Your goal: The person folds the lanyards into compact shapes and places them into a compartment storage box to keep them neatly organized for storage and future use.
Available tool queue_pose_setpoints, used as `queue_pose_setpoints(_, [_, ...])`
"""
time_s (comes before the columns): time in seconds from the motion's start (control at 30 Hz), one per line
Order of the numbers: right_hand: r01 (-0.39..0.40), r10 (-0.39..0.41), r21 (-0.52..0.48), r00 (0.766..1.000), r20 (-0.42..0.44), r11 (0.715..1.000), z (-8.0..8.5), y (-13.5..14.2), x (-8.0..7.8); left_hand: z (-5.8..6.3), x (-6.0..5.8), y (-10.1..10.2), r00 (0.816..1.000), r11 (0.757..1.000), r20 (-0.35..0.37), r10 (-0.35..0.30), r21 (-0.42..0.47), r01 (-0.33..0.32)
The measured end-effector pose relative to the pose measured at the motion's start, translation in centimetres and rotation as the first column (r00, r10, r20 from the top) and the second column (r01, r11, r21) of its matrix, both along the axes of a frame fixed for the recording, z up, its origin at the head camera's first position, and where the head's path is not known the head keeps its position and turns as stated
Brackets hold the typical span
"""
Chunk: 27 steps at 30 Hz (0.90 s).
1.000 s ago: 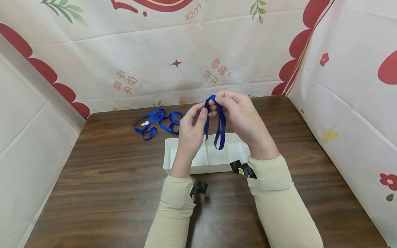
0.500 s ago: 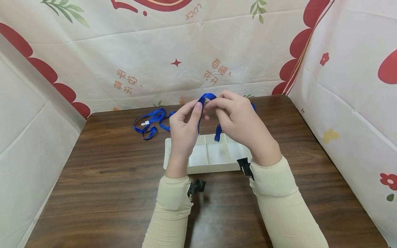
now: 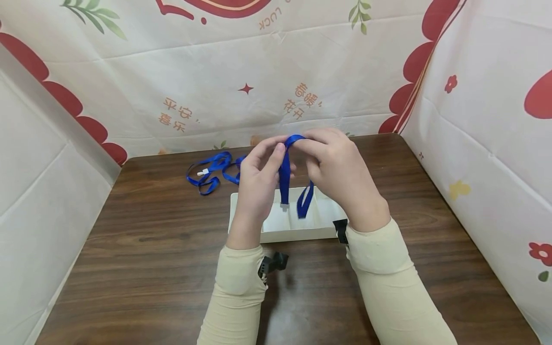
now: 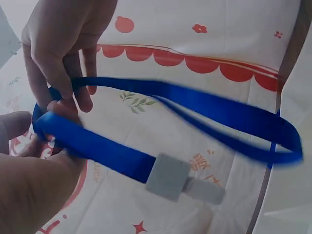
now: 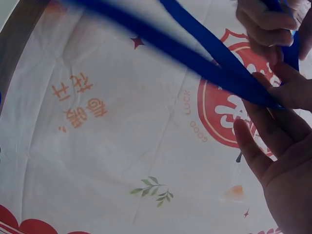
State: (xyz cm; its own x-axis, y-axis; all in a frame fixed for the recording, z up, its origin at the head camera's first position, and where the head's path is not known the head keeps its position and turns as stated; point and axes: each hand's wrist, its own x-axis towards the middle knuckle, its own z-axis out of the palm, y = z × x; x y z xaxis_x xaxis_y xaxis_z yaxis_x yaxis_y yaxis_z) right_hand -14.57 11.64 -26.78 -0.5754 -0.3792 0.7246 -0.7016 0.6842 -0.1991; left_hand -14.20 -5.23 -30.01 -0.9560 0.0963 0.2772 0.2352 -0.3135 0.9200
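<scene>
Above the tray, both hands hold a blue lanyard [image 3: 284, 177] in the head view. My left hand [image 3: 258, 184] pinches the strap between thumb and fingers. From there one length hangs down, ending in a pale grey clip [image 4: 168, 176] that shows large in the left wrist view. My right hand [image 3: 342, 167] pinches the same strap just to the right, its fingertips close to the left hand's. A folded loop dangles below the right hand. In the right wrist view, two lengths of strap [image 5: 214, 73] run out from between the right thumb and fingers.
A white tray [image 3: 302, 235] with dividers stands on the dark wooden table [image 3: 164, 268] beneath the hands. More blue lanyard strap [image 3: 222, 155] lies loosely coiled at the back left, with a white clip [image 3: 202, 171]. Printed cloth walls [image 3: 194, 72] stand around the table.
The lanyard has been shifted in the fingers: its clip end now hangs in sight below the left hand. The right hand has turned over, and the loop hangs beneath it.
</scene>
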Motion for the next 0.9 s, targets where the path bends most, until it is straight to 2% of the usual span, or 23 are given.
queue_pose_setpoints(0.17, [-0.019,0.025,-0.141,0.999,0.036,0.99,0.0,-0.1,-0.2,-0.5,-0.2,-0.3,0.987,0.99,0.076,-0.138,0.011,0.138])
queue_pose_setpoints(0.23, [-0.035,0.053,-0.244,0.996,0.071,0.969,0.0,-0.1,-0.4,-0.9,-0.3,-0.6,0.983,0.986,0.087,-0.161,-0.027,0.164])
queue_pose_setpoints(0.3, [-0.05,0.113,-0.372,0.983,0.148,0.927,0.2,-0.1,-0.5,-1.3,-0.4,-0.8,0.98,0.98,0.089,-0.176,-0.075,0.183])
queue_pose_setpoints(0.37, [-0.034,0.191,-0.511,0.947,0.258,0.859,0.4,-0.1,-0.6,-1.6,-0.5,-0.9,0.979,0.972,0.08,-0.186,-0.133,0.195])
queue_pose_setpoints(0.43, [0.016,0.27,-0.627,0.894,0.358,0.779,0.7,0.0,-0.6,-1.9,-0.5,-1.0,0.977,0.963,0.059,-0.203,-0.167,0.21])
queue_pose_setpoints(0.47, [0.045,0.305,-0.671,0.867,0.395,0.74,0.8,0.0,-0.6,-2.0,-0.5,-1.0,0.976,0.96,0.049,-0.211,-0.176,0.216])
queue_pose_setpoints(0.53, [0.094,0.347,-0.72,0.828,0.44,0.688,1.0,0.2,-0.6,-2.2,-0.6,-0.9,0.973,0.956,0.03,-0.227,-0.181,0.229])
queue_pose_setpoints(0.63, [0.107,0.393,-0.761,0.806,0.444,0.64,1.1,0.3,-0.6,-2.4,-0.6,-0.8,0.972,0.958,0.002,-0.234,-0.17,0.231])
queue_pose_setpoints(0.73, [0.098,0.436,-0.792,0.791,0.429,0.602,1.0,0.1,-0.6,-2.1,-0.4,-0.6,0.976,0.963,-0.029,-0.214,-0.173,0.206])
queue_pose_setpoints(0.9, [0.089,0.499,-0.81,0.747,0.439,0.579,0.6,-0.4,-0.6,-1.4,-0.1,-0.2,0.984,0.974,-0.086,-0.157,-0.177,0.141])
